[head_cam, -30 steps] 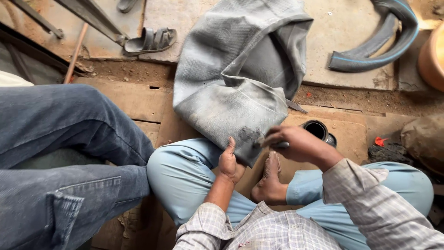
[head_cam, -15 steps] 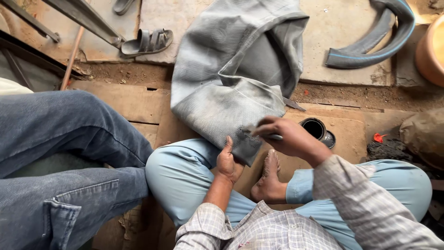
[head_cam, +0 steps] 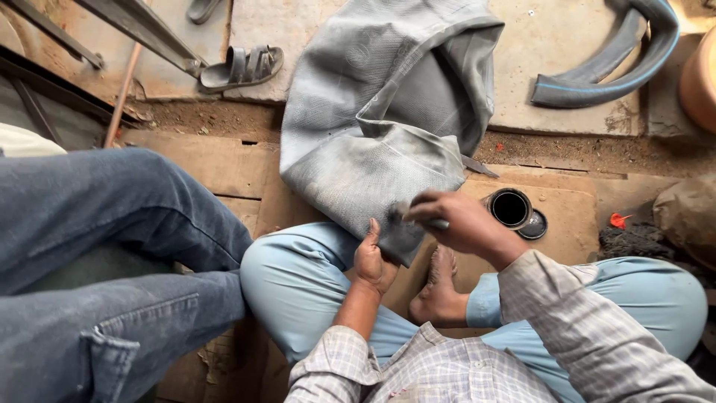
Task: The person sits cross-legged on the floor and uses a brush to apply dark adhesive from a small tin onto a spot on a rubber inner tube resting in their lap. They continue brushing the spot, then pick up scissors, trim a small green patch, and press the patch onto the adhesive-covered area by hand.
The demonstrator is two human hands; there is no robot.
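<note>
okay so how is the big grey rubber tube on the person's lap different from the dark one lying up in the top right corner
The grey tube is wide, flattened and folded over itself; the dark tube is narrow and curves in an arc. The grey one looks dusty and pale, held by the left hand and touched by the right hand; the dark one lies untouched. Both look like deflated rubber tubes.

A large grey rubber tube, folded and dusty, lies draped from the floor onto the knee.
</note>
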